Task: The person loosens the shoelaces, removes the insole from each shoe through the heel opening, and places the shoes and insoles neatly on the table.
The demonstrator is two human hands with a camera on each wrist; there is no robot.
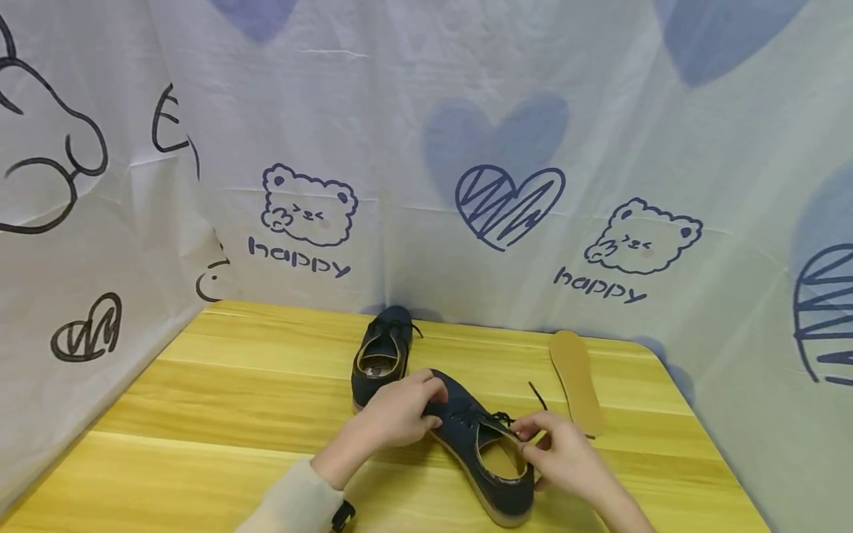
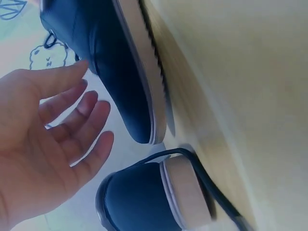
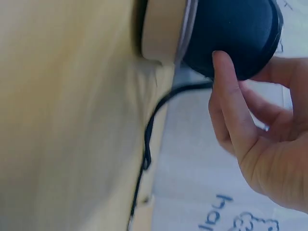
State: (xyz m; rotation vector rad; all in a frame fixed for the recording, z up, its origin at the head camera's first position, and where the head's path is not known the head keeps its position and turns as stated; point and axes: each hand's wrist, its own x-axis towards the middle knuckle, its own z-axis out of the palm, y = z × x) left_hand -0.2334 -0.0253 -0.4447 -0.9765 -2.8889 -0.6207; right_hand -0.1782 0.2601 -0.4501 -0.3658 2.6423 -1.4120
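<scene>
A dark navy lace-up shoe (image 1: 460,407) with a tan sole lies slanted on the table, its heel toward me and a tan lining showing in its opening. My left hand (image 1: 403,407) is at its toe end; in the left wrist view the thumb tip meets the shoe's upper (image 2: 113,62) while the other fingers (image 2: 79,122) are loosely bent and spread. With thumb and fingers on either side of the collar, my right hand (image 1: 563,451) pinches the shoe near the heel (image 3: 231,33). A black lace (image 1: 538,396) sticks out past the right hand.
The matching shoe (image 1: 363,389) stands behind my left hand, toe away from me. At the right, a tan insole (image 1: 578,381) lies flat on the yellow wood-grain table (image 1: 220,377). A printed white curtain (image 1: 413,281) hangs along the table's back edge.
</scene>
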